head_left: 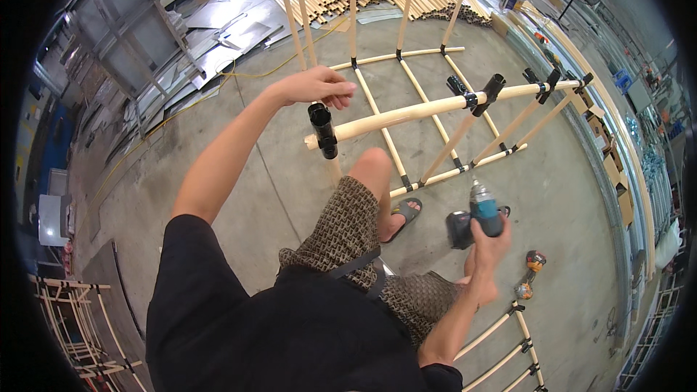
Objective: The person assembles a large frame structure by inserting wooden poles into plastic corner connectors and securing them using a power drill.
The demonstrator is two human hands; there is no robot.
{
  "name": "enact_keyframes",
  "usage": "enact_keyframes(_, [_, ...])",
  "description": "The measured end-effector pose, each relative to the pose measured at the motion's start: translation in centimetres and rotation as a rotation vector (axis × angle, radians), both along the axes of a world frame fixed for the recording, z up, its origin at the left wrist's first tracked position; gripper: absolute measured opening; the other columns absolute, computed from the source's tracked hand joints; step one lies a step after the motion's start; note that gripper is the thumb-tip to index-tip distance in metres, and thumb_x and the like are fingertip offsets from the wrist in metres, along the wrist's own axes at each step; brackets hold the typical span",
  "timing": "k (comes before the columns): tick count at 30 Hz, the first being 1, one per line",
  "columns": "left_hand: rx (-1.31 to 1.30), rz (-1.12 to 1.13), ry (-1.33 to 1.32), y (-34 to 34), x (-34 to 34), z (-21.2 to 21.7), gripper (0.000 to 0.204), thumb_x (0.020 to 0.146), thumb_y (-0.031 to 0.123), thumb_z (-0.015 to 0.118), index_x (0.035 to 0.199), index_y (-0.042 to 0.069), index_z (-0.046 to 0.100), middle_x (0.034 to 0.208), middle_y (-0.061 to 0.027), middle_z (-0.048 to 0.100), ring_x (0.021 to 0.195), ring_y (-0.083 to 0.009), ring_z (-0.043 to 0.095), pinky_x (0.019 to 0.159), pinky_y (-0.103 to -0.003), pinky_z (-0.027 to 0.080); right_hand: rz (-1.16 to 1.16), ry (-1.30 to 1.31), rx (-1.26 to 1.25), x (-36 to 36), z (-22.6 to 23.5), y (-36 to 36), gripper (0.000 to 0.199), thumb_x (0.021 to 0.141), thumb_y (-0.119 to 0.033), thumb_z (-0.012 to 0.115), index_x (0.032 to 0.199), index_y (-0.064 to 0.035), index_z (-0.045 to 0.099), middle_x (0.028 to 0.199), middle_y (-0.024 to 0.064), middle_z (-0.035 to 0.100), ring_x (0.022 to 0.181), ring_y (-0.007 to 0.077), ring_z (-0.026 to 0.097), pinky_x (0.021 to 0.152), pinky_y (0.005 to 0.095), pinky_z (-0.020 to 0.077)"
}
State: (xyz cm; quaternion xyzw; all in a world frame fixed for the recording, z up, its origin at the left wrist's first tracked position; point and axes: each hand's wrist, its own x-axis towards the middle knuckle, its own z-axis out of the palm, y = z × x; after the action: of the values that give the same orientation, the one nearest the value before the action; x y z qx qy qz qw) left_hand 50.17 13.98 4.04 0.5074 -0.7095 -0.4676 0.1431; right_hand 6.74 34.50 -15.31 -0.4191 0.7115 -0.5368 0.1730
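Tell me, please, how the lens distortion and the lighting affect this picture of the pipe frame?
Head view: fisheye bending curves the straight cream pipe with black joints held under the left hand, and black vignette fills the corners. Light is soft and even on the grey concrete floor, with faint shadows. The teal cordless drill in the right hand looks sharp, and the rim detail smears.

One cordless drill (479, 216), two tape measures (530, 274).
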Motion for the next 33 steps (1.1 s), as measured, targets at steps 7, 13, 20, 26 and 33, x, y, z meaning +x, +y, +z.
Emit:
enact_keyframes(7, [0.033, -0.303, -0.302, 0.4, -5.1, 1.5, 0.054, 0.098, 0.051, 0.057, 0.11, 0.0, 0.071, 0.097, -0.0093, 0.074, 0.092, -0.0152, 0.07, 0.084, -0.031, 0.053, 0.029, 0.149, -0.678, 3.1, 15.7, 6.2, 0.065, 0.072, -0.014, 0.084, 0.126, 0.0022, 0.053, 0.117, 0.0147, 0.061, 0.103, 0.0246, 0.062, 0.093, 0.0378, 0.0499])
enact_keyframes(13, [0.217, -0.315, -0.15, 1.3, -6.3, -0.1, 0.056, 0.098, 0.051, 0.058, 0.115, -0.003, 0.062, 0.078, -0.01, 0.07, 0.063, -0.0177, 0.07, 0.054, -0.029, 0.057, 0.137, 0.271, -0.326, 4.3, 8.4, 8.7, 0.041, 0.079, -0.02, 0.081, 0.112, -0.0038, 0.063, 0.102, 0.0095, 0.067, 0.093, 0.0205, 0.066, 0.085, 0.0358, 0.053])
enact_keyframes(20, [0.268, -0.444, -0.225, 0.7, -7.1, -0.2, 0.048, 0.099, 0.047, 0.057, 0.11, 0.0, 0.053, 0.073, -0.0101, 0.068, 0.053, -0.0192, 0.068, 0.045, -0.031, 0.054, 0.45, 0.167, 0.347, 10.7, -1.1, 9.9, 0.062, 0.088, -0.041, 0.073, 0.137, -0.0089, 0.051, 0.13, 0.0055, 0.062, 0.126, 0.0197, 0.054, 0.111, 0.0364, 0.0384])
enact_keyframes(26, [0.263, -0.43, -0.168, 0.7, -6.7, -0.7, 0.04, 0.1, 0.04, 0.056, 0.096, 0.001, 0.053, 0.064, -0.0061, 0.061, 0.052, -0.0161, 0.063, 0.046, -0.032, 0.053, 0.711, 0.048, -0.099, 13.1, 5.7, 7.9, 0.035, 0.083, -0.017, 0.075, 0.114, -0.0045, 0.068, 0.107, 0.005, 0.071, 0.093, 0.0188, 0.069, 0.081, 0.0245, 0.0533])
enact_keyframes(33, [0.246, -0.448, -0.164, 0.9, -6.5, -0.5, 0.038, 0.1, 0.04, 0.056, 0.094, 0.002, 0.053, 0.064, -0.0043, 0.06, 0.051, -0.0146, 0.061, 0.045, -0.03, 0.05, 0.729, 0.139, -0.166, 14.8, 6.1, 6.0, 0.025, 0.078, -0.008, 0.074, 0.101, -0.0002, 0.069, 0.092, 0.0064, 0.07, 0.078, 0.0175, 0.068, 0.07, 0.0284, 0.0541])
